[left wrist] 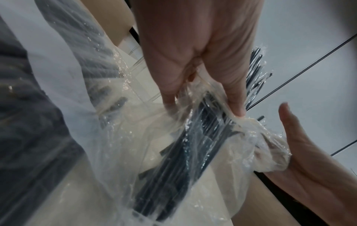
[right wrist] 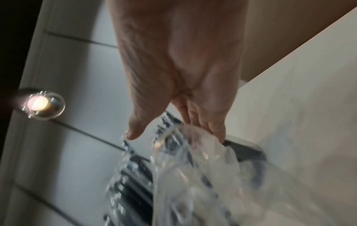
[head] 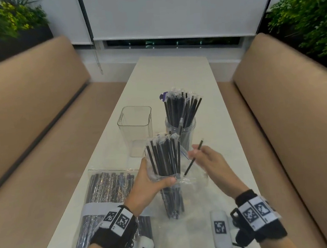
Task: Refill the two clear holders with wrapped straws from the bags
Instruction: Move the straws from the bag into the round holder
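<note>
So the left hand (head: 144, 186) grips a clear bag (head: 170, 192) of black straws (head: 164, 157) upright over the table (head: 174, 73). Right hand (head: 207, 161) pinches one straw (head: 193, 158), I think, it's blurry. Round holder (head: 181, 130) is stuffed with straws; the square holder (head: 136, 130) beside it is empty.

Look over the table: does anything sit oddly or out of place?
One straw sticks out sideways, across the right hand, away from the upright bundle gripped by the left hand. The square holder stands empty.
</note>
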`<state>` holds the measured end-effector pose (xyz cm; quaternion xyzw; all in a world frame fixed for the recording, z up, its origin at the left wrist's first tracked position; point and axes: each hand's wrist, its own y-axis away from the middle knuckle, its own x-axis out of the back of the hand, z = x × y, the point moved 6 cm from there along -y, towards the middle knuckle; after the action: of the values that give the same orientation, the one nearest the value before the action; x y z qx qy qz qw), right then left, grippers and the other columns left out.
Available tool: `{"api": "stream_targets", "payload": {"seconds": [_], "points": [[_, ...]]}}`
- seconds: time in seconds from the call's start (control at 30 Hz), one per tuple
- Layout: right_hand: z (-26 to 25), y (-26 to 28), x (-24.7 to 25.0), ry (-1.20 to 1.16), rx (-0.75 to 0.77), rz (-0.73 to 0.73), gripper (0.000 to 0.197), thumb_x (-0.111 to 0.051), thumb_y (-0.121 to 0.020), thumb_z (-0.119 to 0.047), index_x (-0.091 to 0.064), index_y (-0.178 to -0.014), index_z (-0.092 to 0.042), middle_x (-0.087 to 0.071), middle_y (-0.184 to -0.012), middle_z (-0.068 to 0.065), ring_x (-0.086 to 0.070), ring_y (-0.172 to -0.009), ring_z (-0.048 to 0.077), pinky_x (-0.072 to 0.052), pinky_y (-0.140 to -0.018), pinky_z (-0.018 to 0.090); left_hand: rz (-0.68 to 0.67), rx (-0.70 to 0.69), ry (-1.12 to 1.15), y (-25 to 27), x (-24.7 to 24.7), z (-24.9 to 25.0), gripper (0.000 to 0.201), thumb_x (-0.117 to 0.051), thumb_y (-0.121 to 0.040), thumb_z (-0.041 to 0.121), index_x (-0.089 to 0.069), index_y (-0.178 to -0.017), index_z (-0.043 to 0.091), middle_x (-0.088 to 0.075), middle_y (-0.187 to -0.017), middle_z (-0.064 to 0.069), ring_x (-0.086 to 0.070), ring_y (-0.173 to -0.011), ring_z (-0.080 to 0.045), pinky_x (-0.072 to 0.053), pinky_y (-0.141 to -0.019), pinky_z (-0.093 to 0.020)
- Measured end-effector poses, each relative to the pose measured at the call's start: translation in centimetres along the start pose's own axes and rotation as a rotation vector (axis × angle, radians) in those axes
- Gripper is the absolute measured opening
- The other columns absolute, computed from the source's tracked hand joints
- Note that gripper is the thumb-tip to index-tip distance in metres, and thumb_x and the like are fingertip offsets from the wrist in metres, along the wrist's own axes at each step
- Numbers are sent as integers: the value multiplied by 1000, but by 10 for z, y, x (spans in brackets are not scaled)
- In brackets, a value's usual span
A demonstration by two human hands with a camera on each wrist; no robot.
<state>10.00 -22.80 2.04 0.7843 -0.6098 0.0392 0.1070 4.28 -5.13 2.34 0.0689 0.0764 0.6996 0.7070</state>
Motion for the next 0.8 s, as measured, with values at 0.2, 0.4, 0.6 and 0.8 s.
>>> {"api": "stream_targets", "payload": {"seconds": [0.2,0.4,0.6,0.8], "points": [[-17,-11,-45,225,89,-150,55,-77,-75,-45,-54,-123,-30,-64,-114,-17,-58,-106,-7,-46,-89,15,-90,-7,-56,-8,-7,-15,80,-71,-75,-16,-37,-123,38,-61,-112,19,-72,-93,-6,-55,-70,-14],[-33,-12,-60,293,223,-24,40,-78,-77,-38,-53,-107,-30,-62,-92,-18,-59,-83,-8,-46,-72,10,-190,-54,-216,-14,-20,-20,94,-66,-67,-5,-24,-142,35,-50,-134,5,-50,-128,-14,-48,-103,-44],[-34,-11,-19,-39,184,256,10,-74,-83,-20,-68,-86,-13,-72,-80,2,-66,-73,1,-55,-69,20,-236,-76,-356,-10,-33,-10,96,-67,-78,-4,-13,-131,55,-44,-117,34,-51,-99,25,-49,-80,-8],[-53,-10,69,-372,174,426,8,-63,-88,-3,-62,-82,2,-65,-64,11,-65,-54,20,-58,-60,29,-161,-18,-268,-13,-44,-15,78,-79,-74,6,-35,-128,41,-50,-116,24,-56,-104,10,-52,-74,-8]]}}
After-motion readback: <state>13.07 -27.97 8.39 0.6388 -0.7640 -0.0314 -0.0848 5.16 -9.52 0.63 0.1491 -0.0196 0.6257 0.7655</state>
